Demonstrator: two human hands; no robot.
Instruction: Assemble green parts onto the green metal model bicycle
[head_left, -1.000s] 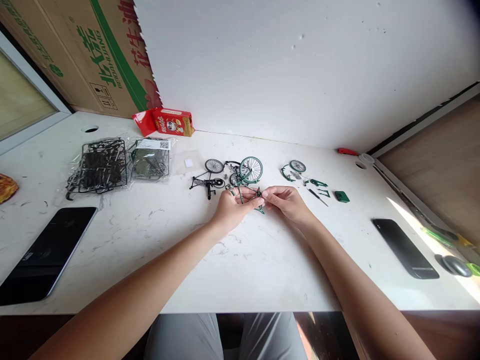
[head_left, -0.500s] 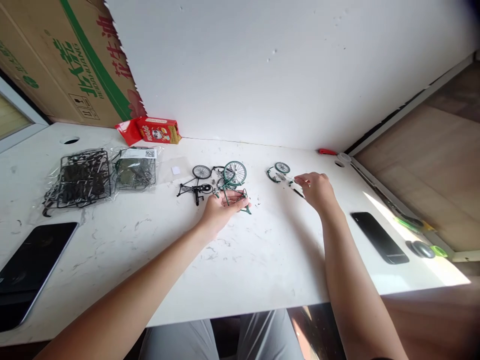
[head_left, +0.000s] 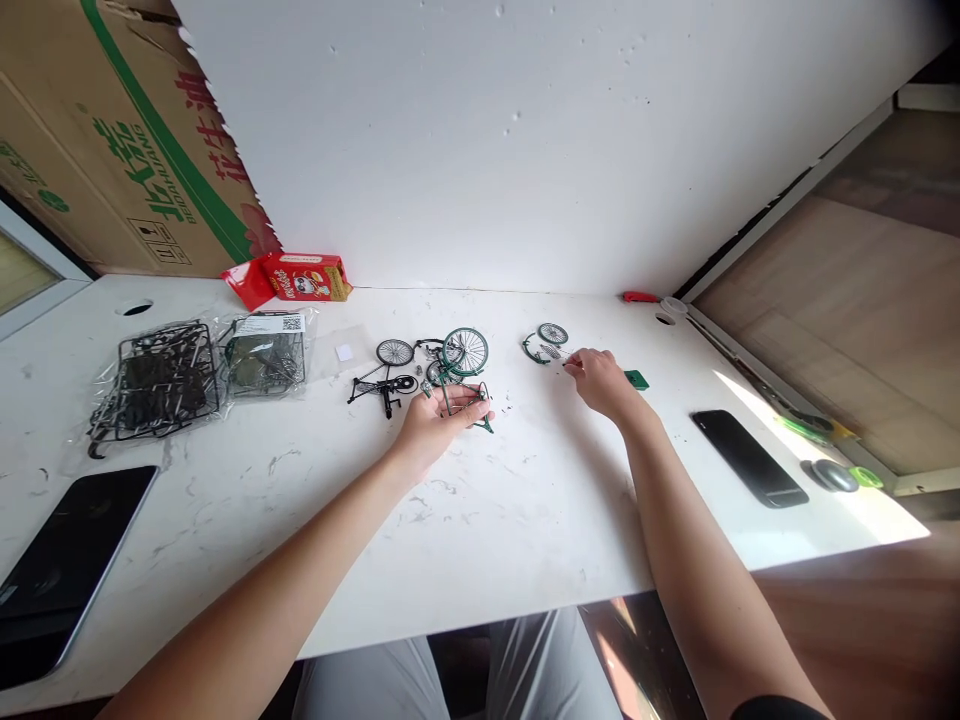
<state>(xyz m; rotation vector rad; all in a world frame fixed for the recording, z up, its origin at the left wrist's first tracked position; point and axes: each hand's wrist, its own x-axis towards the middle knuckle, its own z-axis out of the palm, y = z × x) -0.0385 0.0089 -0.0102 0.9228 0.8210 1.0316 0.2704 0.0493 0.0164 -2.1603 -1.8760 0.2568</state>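
Note:
A small green model bicycle (head_left: 465, 352) with spoked wheels is held near the table's middle by my left hand (head_left: 431, 422), thumb pressed over its frame. Left of it lies a black bicycle frame (head_left: 386, 384) beside a loose black wheel (head_left: 395, 352). My right hand (head_left: 596, 380) is low over the table with its fingers pinched together; what is between the fingertips is too small to name. Just left of those fingertips are a green wheel (head_left: 553, 333) and a curved green part (head_left: 534, 350). A green block (head_left: 637, 380) shows behind the right wrist.
Plastic bags of black parts (head_left: 161, 380) and green parts (head_left: 266, 355) lie left, near a red box (head_left: 307, 277). A tablet (head_left: 71, 560) is at front left, a phone (head_left: 750, 458) at right. A red object (head_left: 640, 297) lies at the back.
My right hand has shifted left and closer to the loose green parts, and the green block has come into view. The view has turned slightly. My left hand still holds the green bicycle.

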